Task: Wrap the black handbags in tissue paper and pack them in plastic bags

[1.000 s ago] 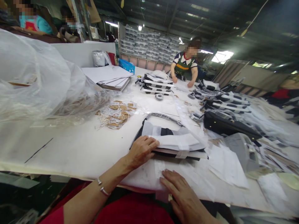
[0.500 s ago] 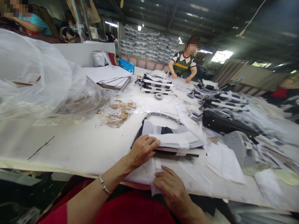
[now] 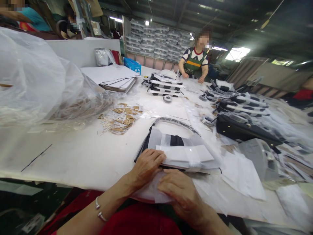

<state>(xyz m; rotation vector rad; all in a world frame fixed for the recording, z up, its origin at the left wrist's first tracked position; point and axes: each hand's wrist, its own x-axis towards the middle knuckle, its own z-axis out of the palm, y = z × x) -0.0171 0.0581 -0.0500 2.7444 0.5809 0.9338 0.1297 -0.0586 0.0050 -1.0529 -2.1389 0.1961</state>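
A dark handbag lies on the table in front of me, its handle wrapped in clear film and white paper taped over its body. My left hand is closed on the bag's near left corner, thumb hidden underneath. Just below it, my right hand has its fingers curled over a thin translucent sheet that hangs at the table's front edge. A white padding strip is fixed along the bag's near side.
Brown tags with strings lie in a heap left of the bag. A big plastic bag bulges at far left. Wrapped bags are stacked behind, and a black handbag lies at right. A co-worker stands across the table.
My right hand has moved up to the bag's near edge, close to my left hand, bringing the translucent sheet along. The bag's top has tilted more toward the camera.
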